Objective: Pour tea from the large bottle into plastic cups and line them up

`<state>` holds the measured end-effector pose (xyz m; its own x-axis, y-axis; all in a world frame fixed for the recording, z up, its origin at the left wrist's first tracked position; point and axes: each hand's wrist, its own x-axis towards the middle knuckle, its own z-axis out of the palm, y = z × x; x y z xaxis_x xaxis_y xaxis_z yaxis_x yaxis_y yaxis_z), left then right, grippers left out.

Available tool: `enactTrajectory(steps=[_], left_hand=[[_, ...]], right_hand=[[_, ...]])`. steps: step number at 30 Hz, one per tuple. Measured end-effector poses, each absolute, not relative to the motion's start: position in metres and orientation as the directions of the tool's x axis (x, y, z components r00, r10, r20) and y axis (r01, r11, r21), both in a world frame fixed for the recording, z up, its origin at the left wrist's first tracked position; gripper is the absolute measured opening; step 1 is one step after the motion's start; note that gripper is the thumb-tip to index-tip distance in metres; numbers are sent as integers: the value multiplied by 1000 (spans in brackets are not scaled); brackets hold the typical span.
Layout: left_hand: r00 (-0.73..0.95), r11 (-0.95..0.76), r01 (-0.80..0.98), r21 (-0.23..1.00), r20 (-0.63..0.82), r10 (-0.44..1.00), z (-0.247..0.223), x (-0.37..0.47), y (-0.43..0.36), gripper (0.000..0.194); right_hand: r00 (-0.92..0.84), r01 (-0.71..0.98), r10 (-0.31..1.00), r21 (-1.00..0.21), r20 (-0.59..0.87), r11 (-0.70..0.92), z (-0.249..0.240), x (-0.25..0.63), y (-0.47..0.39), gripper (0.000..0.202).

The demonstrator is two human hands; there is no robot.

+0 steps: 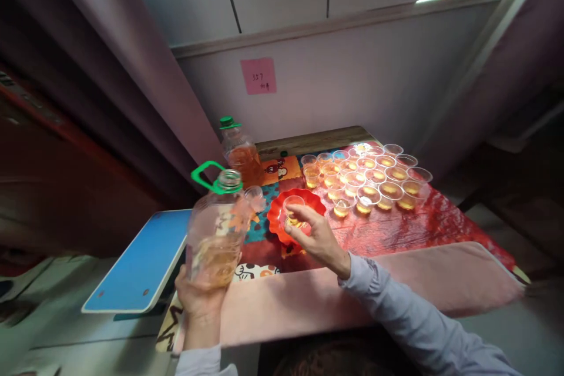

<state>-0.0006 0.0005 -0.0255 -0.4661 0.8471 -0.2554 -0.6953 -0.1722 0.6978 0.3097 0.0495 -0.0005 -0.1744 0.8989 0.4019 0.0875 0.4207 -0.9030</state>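
Observation:
My left hand (200, 299) holds a large clear jug (215, 241) from below. The jug is uncapped, has a green handle and contains some amber liquid. My right hand (315, 238) is over a red scalloped plate (275, 217), its thumb and fingers curved around the side of a clear plastic cup (293, 202) there. Whether the fingertips touch the cup is hard to tell. Several clear cups with amber liquid (363, 202) stand in rows on the right part of the table.
Behind the held jug stands a second jug (242, 158) with a green cap. Clear cups (254, 197) are beside the held jug. A blue board (141, 261) lies left of the table; a pink cloth (299, 305) covers its front edge.

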Motion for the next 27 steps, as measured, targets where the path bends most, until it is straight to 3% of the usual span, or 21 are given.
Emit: enactTrajectory(steps=[4, 8, 13, 19, 23, 27], left_hand=[[-493, -224, -676, 702, -205, 845, -27, 1, -1, 65], [-434, -251, -710, 658, -128, 892, -36, -3, 0, 71], [-398, -275, -752, 599, -81, 914, -44, -6, -1, 67], [-473, -213, -670, 711, -188, 861, -31, 0, -1, 64], [-486, -213, -638, 740, -172, 857, -28, 1, 0, 71], [-508, -204, -607, 768, -178, 843, -23, 6, -1, 65]], right_hand=[[-212, 557, 856, -662, 471, 502, 5, 326, 86, 61], [-297, 761, 892, -479, 340, 437, 3, 326, 107, 78], [-356, 808, 901, -403, 249, 430, 0, 320, 109, 69], [-325, 829, 927, -415, 188, 375, 4, 323, 111, 82], [-314, 837, 933, -411, 178, 360, 2, 321, 113, 81], [-320, 821, 922, -421, 219, 385, 1, 313, 111, 86]])
